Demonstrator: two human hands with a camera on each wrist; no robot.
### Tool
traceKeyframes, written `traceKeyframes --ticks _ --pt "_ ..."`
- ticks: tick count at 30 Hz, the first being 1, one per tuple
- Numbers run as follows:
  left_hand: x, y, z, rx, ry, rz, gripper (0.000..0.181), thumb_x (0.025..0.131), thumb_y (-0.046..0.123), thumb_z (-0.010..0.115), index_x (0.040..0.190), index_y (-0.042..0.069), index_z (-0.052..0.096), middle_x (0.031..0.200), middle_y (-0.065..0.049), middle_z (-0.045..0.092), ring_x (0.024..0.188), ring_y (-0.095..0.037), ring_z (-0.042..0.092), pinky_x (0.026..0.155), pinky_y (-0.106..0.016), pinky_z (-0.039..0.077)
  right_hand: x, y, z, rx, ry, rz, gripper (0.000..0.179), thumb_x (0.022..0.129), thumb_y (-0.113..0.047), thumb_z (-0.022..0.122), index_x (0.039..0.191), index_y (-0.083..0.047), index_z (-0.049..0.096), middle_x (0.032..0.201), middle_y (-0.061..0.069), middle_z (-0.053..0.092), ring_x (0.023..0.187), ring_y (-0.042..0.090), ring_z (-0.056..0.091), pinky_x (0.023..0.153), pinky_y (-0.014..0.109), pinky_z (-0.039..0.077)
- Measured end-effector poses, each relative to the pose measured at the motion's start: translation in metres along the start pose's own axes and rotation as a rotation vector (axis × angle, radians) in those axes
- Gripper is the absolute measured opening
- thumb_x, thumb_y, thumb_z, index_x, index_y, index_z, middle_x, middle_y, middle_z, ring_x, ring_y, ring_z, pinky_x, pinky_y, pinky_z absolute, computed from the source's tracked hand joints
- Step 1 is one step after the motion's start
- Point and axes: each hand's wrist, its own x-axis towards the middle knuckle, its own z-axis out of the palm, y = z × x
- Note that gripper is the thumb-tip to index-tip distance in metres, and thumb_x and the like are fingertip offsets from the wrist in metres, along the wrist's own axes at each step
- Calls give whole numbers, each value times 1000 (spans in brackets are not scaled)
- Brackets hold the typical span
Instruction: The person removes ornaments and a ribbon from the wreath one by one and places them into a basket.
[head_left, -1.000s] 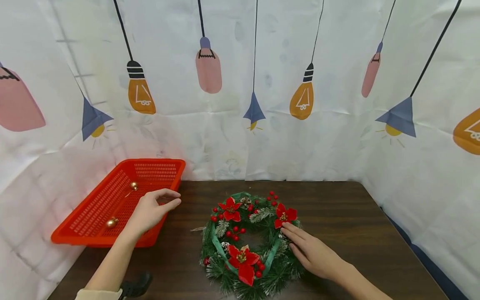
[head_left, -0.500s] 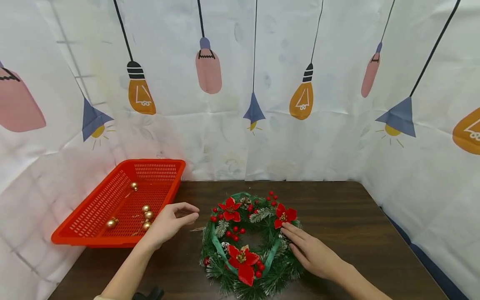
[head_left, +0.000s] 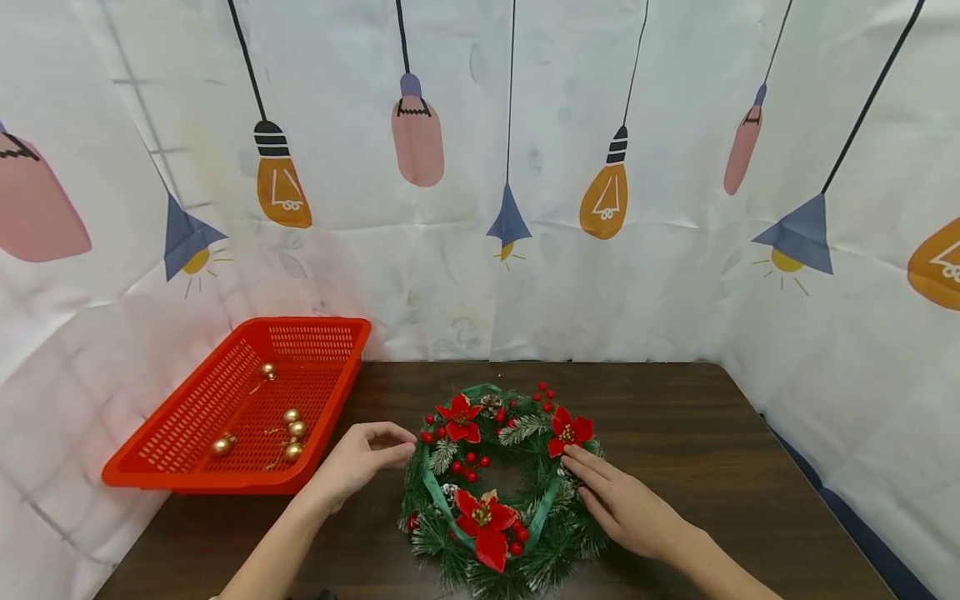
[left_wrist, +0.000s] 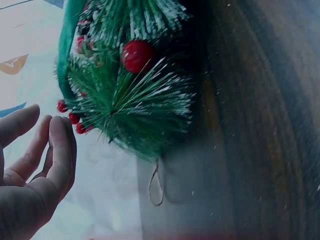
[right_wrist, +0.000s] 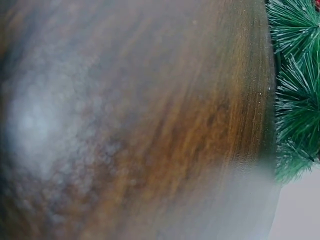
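A green Christmas wreath (head_left: 558,533) with red poinsettias, red berries and a green ribbon lies on the dark wooden table. My left hand (head_left: 360,462) is at the wreath's left side, its fingers loosely bent. In the left wrist view, nothing shows between the left fingers (left_wrist: 61,150), which are close to some red berries (left_wrist: 74,118). My right hand (head_left: 630,508) rests with straight fingers on the wreath's right side, touching the upper right poinsettia (head_left: 570,431). The right wrist view shows only table and the wreath's pine tips (right_wrist: 300,95), no hand.
To the left, a red plastic basket (head_left: 187,392) holds several gold balls (head_left: 297,429) with thin strings. A twine loop (left_wrist: 156,185) sticks out from the wreath's edge. Behind the table (head_left: 675,400) hangs a white curtain (head_left: 465,283) printed with lamps.
From over the basket my left hand has moved right to the wreath's left edge, uncovering gold balls in the basket. My right hand and the wreath have stayed in place.
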Motion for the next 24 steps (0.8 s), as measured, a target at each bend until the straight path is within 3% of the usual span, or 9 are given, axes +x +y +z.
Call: traceKeyframes --ticks 11,24 --pt "5 -6 10 -44 6 -68 28 99 19 72 114 -4 72 110 -13 71 95 -30 73 91 -52 56 1 -1 -1 -4 2 -9 47 105 -13 61 150 -3 52 157 12 46 140 28 47 98 45 53" --pt "8 -9 17 -45 6 -96 37 100 21 71 120 -10 68 108 -14 73 92 -30 73 86 -50 58 1 -1 -1 0 1 -3 46 105 -14 61 149 -3 52 157 12 46 141 28 47 98 45 53"
